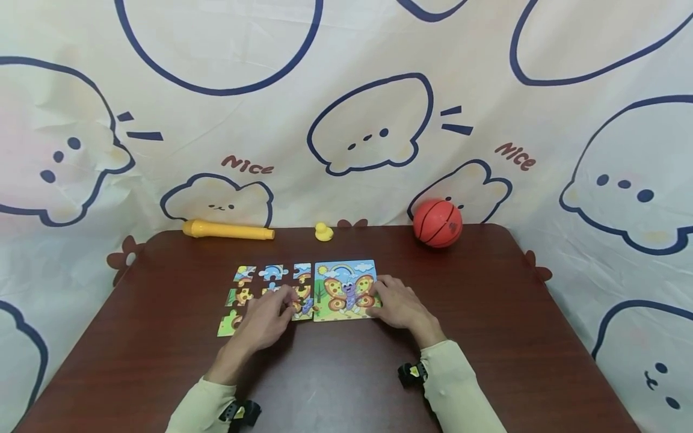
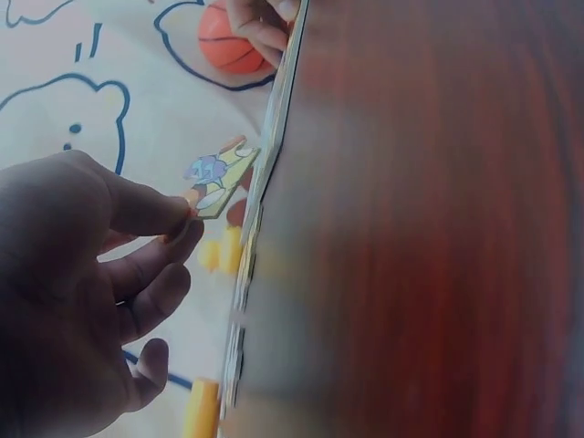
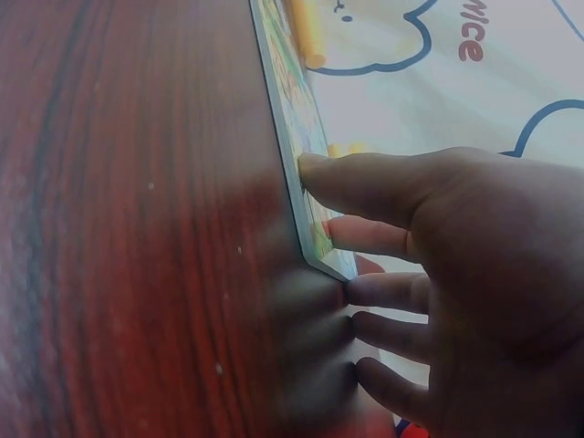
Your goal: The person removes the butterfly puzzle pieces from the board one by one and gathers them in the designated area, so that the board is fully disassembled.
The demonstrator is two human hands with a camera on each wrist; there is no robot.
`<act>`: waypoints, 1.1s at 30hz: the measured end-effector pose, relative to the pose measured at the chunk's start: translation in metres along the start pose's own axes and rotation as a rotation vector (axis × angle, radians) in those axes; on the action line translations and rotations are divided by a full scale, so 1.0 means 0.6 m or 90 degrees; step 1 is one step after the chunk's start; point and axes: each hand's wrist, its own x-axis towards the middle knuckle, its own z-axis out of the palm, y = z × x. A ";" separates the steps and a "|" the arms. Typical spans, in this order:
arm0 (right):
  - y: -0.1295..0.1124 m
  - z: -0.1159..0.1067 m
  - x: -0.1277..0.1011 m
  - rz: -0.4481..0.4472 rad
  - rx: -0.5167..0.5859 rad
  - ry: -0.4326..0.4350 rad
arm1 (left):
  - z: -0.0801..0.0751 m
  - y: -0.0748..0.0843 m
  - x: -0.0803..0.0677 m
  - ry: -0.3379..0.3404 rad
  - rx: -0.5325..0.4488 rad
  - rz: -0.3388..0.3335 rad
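My left hand (image 1: 265, 319) pinches a small puzzle piece (image 2: 214, 178) between thumb and forefinger, printed with a purple and yellow picture. In the left wrist view the piece is tilted, near the edge of the flat puzzle. Several loose puzzle pieces (image 1: 273, 272) lie spread in rough rows left of a square butterfly picture board (image 1: 338, 304); the hand covers part of them. On the board's right side rests my right hand (image 1: 403, 305). Its thumb touches the board near the front edge, and its other fingers extend beside the corner in the right wrist view.
Along the table's back edge lie a yellow microphone-shaped toy (image 1: 230, 230), a small yellow rubber duck (image 1: 323, 232) and a red toy basketball (image 1: 437, 223). A printed cloth (image 1: 346, 198) hangs behind the dark brown table (image 1: 346, 373).
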 end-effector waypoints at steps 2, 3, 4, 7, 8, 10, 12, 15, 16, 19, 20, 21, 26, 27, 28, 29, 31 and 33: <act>0.000 0.002 0.000 0.004 0.001 0.001 | -0.004 -0.009 -0.005 -0.008 0.001 -0.006; 0.000 0.004 0.000 0.006 0.002 0.001 | -0.006 -0.014 -0.007 -0.011 0.003 -0.009; 0.000 0.004 0.000 0.007 0.002 0.001 | -0.009 -0.018 -0.008 -0.013 0.005 -0.013; 0.001 0.004 0.002 0.005 0.003 0.004 | -0.018 -0.031 -0.013 -0.019 0.010 -0.024; 0.001 0.004 0.003 0.004 0.004 0.003 | -0.021 -0.036 -0.014 -0.021 0.013 -0.027; 0.002 0.003 0.003 0.002 0.004 0.004 | -0.028 -0.045 -0.018 -0.027 0.014 -0.036; 0.001 0.002 0.002 -0.001 0.005 0.004 | -0.034 -0.054 -0.022 -0.039 0.012 -0.046; 0.001 0.001 0.002 -0.004 0.005 0.005 | -0.041 -0.064 -0.027 -0.053 0.011 -0.056; 0.002 0.001 0.002 -0.004 0.004 0.004 | -0.043 -0.067 -0.028 -0.057 0.011 -0.062; 0.002 0.002 0.002 -0.003 0.003 0.001 | -0.047 -0.072 -0.030 -0.060 0.015 -0.072; 0.002 0.002 0.001 -0.003 0.003 0.000 | -0.047 -0.074 -0.031 -0.059 0.017 -0.075; 0.002 0.002 0.001 -0.003 0.002 0.000 | -0.048 -0.075 -0.031 -0.059 0.018 -0.078; 0.003 0.001 0.001 -0.006 0.001 0.002 | -0.049 -0.078 -0.031 -0.064 0.033 -0.094; 0.003 0.000 0.001 -0.006 -0.001 0.001 | -0.050 -0.079 -0.031 -0.067 0.034 -0.097; 0.003 0.000 0.001 -0.006 -0.001 0.002 | -0.050 -0.078 -0.031 -0.069 0.037 -0.101; 0.003 0.000 0.002 -0.007 0.000 0.002 | -0.050 -0.079 -0.032 -0.071 0.037 -0.105; 0.003 0.001 0.002 -0.007 0.003 0.005 | -0.051 -0.079 -0.032 -0.077 0.037 -0.113; 0.003 0.001 0.002 -0.006 0.007 0.007 | -0.052 -0.079 -0.033 -0.079 0.036 -0.115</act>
